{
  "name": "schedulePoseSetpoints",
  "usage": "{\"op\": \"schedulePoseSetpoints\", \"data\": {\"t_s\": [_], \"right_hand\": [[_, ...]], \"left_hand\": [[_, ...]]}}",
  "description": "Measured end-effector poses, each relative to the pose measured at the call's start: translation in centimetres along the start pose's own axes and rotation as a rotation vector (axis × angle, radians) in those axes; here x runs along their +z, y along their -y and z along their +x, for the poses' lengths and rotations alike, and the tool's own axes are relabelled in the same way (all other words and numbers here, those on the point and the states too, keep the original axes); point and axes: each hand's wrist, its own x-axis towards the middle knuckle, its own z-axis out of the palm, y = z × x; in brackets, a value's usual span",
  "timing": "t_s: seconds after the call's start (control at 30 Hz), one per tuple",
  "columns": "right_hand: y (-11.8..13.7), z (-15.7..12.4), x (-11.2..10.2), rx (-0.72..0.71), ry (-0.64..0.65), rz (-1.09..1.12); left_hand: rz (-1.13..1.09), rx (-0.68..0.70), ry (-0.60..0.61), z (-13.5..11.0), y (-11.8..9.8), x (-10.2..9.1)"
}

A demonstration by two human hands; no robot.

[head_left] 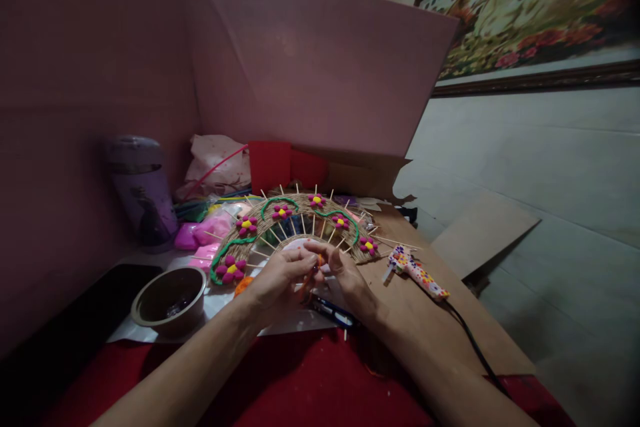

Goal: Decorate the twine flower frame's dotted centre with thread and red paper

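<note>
A half-round fan of twine woven over wooden sticks [295, 220] lies on the table, trimmed with pink-and-yellow clay flowers and a green clay vine. Just in front of it, my left hand [277, 280] and my right hand [345, 273] meet, fingers pinched together. Between the fingertips sits a small orange piece of clay [318, 261]. A lump of orange clay [243, 284] lies beside my left wrist. Blue pens [333, 311] lie under my hands.
A brown tape roll [170, 300] sits at the left, a purple tumbler [143, 190] behind it, pink clay packets [200, 237] beside it. A patterned glue gun [417, 272] with a black cord lies at the right. Pink boards wall the back. A dark phone [100, 293] lies far left.
</note>
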Motion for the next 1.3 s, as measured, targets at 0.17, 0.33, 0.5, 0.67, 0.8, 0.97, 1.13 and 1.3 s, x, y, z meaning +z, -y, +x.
{"op": "schedulePoseSetpoints", "data": {"t_s": [0.17, 0.33, 0.5, 0.67, 0.8, 0.97, 1.13, 1.3], "right_hand": [[-0.1, 0.4, -0.3, 0.154, 0.084, 0.201], [0.0, 0.8, -1.0, 0.242, 0.088, 0.289], [-0.3, 1.1, -1.6, 0.278, -0.075, 0.36], [0.4, 1.2, -2.0, 0.295, -0.127, 0.452], [0.8, 1.2, -2.3, 0.261, -0.126, 0.462], [0.7, 1.1, -2.3, 0.219, 0.004, 0.447], [0.6, 0.9, -2.1, 0.255, 0.084, 0.456], [-0.3, 1.0, -2.0, 0.222, 0.048, 0.306]], "left_hand": [[-0.055, -0.048, -0.032, 0.1, -0.1, -0.1], [-0.017, 0.007, 0.052, 0.2, -0.2, -0.3], [0.012, -0.066, -0.011, 0.0, -0.3, -0.1], [0.075, -0.086, 0.017, -0.1, -0.2, -0.3], [0.202, -0.069, 0.017, -0.2, -0.2, -0.4], [0.142, -0.101, 0.083, -0.3, -0.5, -0.4], [-0.088, -0.002, 0.069, -0.1, -1.4, -0.7], [-0.145, 0.05, -0.056, 0.1, -1.6, -1.5]]}}
